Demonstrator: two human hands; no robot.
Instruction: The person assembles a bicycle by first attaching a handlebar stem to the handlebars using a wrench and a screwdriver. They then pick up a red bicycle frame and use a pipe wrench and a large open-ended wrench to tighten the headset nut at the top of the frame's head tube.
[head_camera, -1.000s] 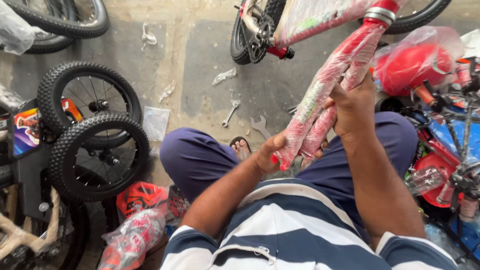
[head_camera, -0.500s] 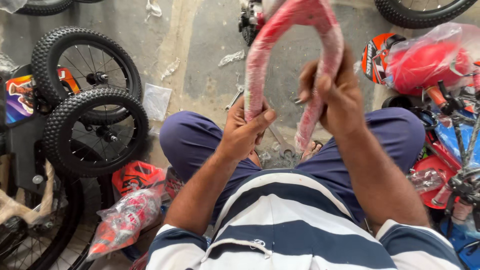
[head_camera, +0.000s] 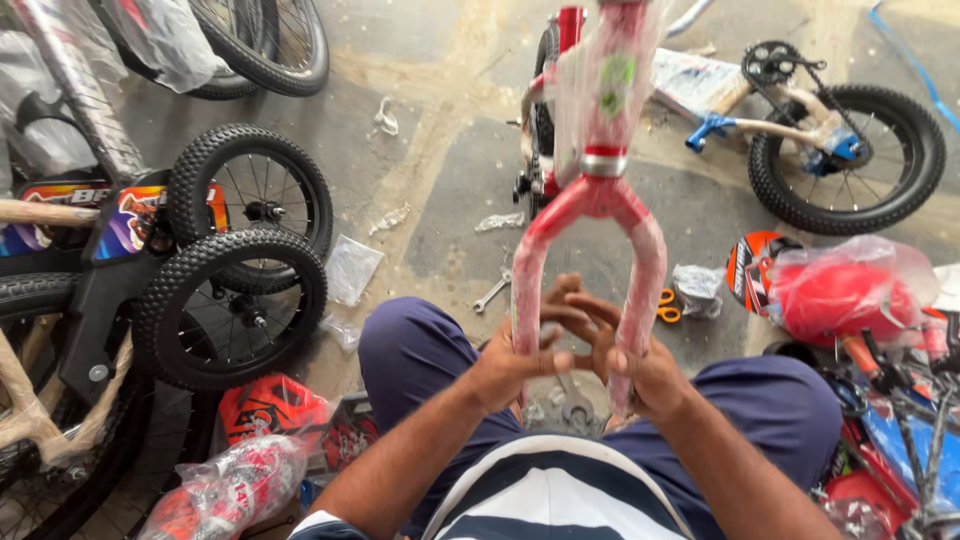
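red bike fork (head_camera: 592, 215) wrapped in clear plastic film stands upright right in front of the person, crown up top, both legs pointing down toward the lap. left hand (head_camera: 512, 362) is clenched around the lower end of the left leg, right hand (head_camera: 640, 372) grips the lower end of the right leg. some fingers (head_camera: 585, 315) from both hands stretch into the gap between the legs and overlap there, so it's a grasp with a few fingers loose in the middle. can't tell if they're pinching the film or just touching each other.

the fork's steerer end runs out of the top of the frame. person sits with knees apart in dark blue trousers and a striped shirt.

on the concrete floor: a spanner (head_camera: 492, 293) just left of the fork, orange-handled scissors (head_camera: 667, 306) just right of it. two small knobby wheels (head_camera: 232, 300) stacked on the left. a partly built kids bike with a rear wheel (head_camera: 848, 160) lies top right, and a red part in a plastic bag (head_camera: 838, 292) sits on the right.
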